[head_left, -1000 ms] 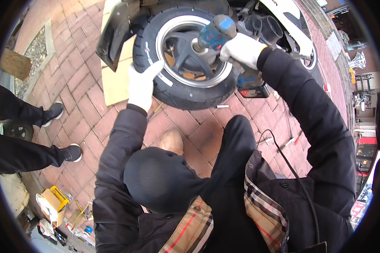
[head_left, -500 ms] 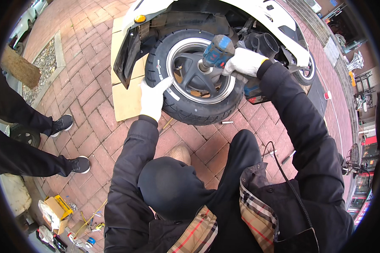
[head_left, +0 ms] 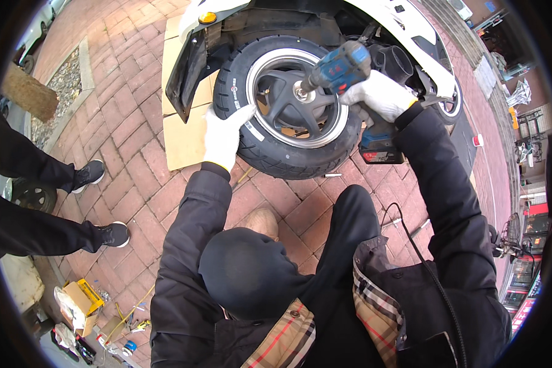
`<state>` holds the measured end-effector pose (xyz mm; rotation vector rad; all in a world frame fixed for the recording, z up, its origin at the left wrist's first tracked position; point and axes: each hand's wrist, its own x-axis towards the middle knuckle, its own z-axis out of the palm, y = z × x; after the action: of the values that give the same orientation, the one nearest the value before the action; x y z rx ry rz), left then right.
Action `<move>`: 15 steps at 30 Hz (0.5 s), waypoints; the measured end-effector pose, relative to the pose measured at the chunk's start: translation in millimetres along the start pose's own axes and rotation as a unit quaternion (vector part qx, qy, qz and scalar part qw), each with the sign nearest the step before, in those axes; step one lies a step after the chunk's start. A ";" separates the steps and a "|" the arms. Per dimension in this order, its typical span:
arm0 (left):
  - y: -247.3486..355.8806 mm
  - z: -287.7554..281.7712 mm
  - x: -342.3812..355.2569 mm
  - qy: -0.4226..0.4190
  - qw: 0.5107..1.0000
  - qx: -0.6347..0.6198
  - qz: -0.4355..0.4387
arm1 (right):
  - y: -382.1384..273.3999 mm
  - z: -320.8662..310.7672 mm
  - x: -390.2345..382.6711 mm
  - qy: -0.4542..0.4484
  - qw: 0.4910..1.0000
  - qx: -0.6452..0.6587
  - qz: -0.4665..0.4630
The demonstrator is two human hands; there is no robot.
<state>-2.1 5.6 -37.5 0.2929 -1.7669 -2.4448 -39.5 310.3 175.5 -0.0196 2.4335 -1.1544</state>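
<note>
Reddish brick paving (head_left: 129, 199) carries a flat cardboard sheet (head_left: 184, 146) left of centre on the far side, a small white stick (head_left: 333, 175) midway, a cardboard box (head_left: 77, 295) near left

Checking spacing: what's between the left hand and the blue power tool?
In the head view, the black tire, silver rim and dark spokes lie between the left hand and blue power tool.

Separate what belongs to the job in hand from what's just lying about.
In the job: wheel, touched by the left hand; blue power tool, in the right hand; white scooter.

Apparently lying about: cardboard box; small red-and-white container; pale rod.
</note>
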 end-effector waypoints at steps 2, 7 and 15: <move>-0.4 -0.2 -0.5 0.002 1.000 0.000 0.005 | 7.1 11.5 7.1 -0.014 0.998 -0.053 0.028; 0.1 1.2 -5.6 0.005 1.000 -0.007 -0.007 | 14.4 12.6 26.6 -0.049 0.996 -0.063 0.032; 20.5 -5.8 12.8 -0.046 0.985 -0.132 -0.104 | 13.1 3.0 33.5 -0.080 0.992 -0.074 0.057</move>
<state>-13.8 -8.9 -21.1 0.3582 -1.4846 -2.8447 -66.2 310.0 151.2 -0.0182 2.3408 -0.8872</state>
